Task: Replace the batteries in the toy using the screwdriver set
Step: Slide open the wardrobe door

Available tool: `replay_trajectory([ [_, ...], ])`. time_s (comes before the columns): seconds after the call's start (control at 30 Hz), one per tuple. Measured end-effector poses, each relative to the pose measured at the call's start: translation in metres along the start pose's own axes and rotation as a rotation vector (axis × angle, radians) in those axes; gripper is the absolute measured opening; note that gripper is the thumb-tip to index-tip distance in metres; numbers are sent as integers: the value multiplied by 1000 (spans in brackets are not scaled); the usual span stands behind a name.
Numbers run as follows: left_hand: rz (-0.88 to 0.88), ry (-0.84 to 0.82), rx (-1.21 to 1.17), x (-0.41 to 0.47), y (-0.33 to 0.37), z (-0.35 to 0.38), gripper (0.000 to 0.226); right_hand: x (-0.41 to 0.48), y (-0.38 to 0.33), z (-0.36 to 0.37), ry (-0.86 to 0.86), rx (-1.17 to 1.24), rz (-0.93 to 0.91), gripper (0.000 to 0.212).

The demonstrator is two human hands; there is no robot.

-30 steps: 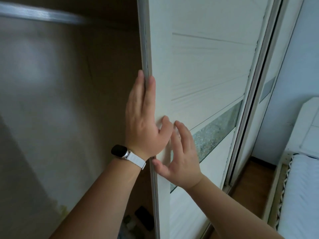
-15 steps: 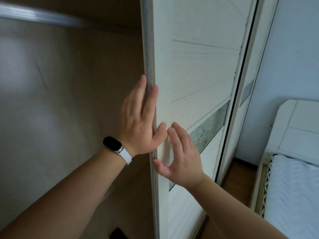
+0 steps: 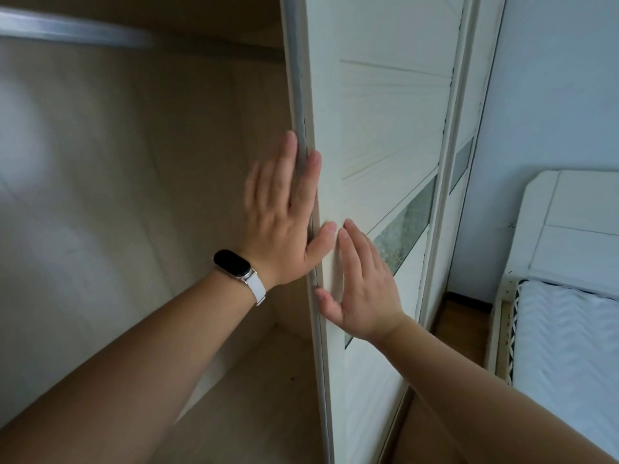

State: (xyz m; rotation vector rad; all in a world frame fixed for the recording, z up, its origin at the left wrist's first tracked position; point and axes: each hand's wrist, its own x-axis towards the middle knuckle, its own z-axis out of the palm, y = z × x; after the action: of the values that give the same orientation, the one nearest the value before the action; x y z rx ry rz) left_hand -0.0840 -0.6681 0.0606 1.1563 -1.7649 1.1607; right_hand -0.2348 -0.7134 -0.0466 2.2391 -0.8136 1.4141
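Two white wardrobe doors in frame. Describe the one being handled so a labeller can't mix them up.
Find the open beige wardrobe on the left; the front sliding door is the white panel edging its opening. Unlike the rear door behind it, nearer the bed, it has the left hand on its grey edge and the right hand flat on its face.

Cool, soft daylight right of the sliding door (image 3: 385, 112); left of it dim shadow, the left hand (image 3: 281, 226) blurred.
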Motion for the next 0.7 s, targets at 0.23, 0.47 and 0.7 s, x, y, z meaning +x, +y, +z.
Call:
replay_trajectory([
  [0.23,40,-86,25,10,-2,21,78,4,13,-18,-320,-230,188,79],
  [0.47,79,-207,61,10,-4,31,85,11,16,-29,-410,-332,311,77],
  [0.7,119,-364,29,9,-3,15,70,19,9,-49,-500,-294,421,70],
])
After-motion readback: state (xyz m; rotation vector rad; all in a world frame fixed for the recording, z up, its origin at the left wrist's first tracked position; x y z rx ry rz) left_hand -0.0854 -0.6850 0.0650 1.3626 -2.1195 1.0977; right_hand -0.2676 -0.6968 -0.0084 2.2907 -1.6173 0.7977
